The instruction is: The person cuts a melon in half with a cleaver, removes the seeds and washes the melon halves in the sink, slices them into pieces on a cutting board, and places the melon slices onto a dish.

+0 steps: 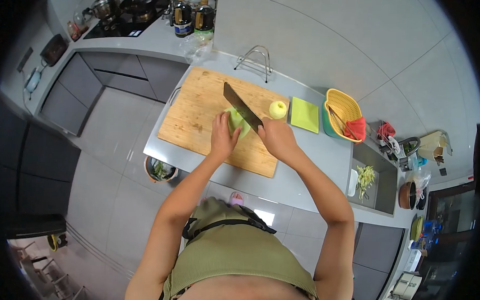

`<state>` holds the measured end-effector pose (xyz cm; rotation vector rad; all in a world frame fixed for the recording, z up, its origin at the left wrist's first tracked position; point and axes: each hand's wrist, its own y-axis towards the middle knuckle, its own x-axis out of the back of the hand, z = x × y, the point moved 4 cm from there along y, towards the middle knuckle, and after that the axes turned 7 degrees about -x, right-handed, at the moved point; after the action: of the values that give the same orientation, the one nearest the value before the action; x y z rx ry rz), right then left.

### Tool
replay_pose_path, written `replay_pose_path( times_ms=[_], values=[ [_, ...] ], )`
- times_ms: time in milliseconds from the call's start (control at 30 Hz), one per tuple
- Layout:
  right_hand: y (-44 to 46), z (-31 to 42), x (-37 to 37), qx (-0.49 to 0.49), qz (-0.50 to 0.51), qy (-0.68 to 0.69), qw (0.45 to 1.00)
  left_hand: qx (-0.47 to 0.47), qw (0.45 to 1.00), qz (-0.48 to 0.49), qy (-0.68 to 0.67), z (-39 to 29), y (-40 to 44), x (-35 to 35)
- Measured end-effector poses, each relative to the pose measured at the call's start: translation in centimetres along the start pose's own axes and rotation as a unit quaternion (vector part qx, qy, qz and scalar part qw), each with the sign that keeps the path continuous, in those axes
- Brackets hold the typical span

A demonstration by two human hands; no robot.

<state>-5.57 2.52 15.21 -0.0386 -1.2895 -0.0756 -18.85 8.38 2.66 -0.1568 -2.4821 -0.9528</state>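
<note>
My right hand (276,139) is closed around the handle of a kitchen knife (241,104), its broad dark blade pointing to the upper left. Under the blade lies a pale green piece of vegetable (239,123), whose exact kind I cannot make out. My left hand (223,134) presses on the left side of that piece with bent fingers, holding it against the wooden cutting board (194,111). A round, pale yellow-green peeled piece (277,110) rests near the board's right edge, just above my right hand.
Right of the board lie a green square mat (304,114) and a yellow and teal basket (343,104) with a red cloth. Peelings (365,178) lie in the sink (384,187). A metal rack (255,60) stands behind; a bin (160,170) is below left.
</note>
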Motion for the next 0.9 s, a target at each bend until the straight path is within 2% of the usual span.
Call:
replay_pose_path(
  times_ms=[67,467,633,767,900],
  values=[
    [0.4,0.0,0.0,0.011,-0.014,0.003,1.0,0.005,1.0,0.001,0.001,0.1,0.0,0.0],
    [3.6,-0.2,-3.9,-0.003,0.077,-0.032,0.997,0.025,0.999,0.021,0.005,-0.4,0.1,0.2],
    [3.4,-0.9,-4.3,-0.006,0.067,-0.018,0.998,0.027,0.999,0.019,0.005,-0.5,0.1,-0.1],
    [3.6,-3.4,-9.8,-0.001,0.088,-0.06,0.994,0.025,0.999,0.036,0.011,0.0,0.1,-0.2],
    [2.0,-4.8,-11.8,-0.018,0.07,-0.02,0.997,0.029,0.999,0.033,0.001,0.2,0.0,-0.5]
  ],
)
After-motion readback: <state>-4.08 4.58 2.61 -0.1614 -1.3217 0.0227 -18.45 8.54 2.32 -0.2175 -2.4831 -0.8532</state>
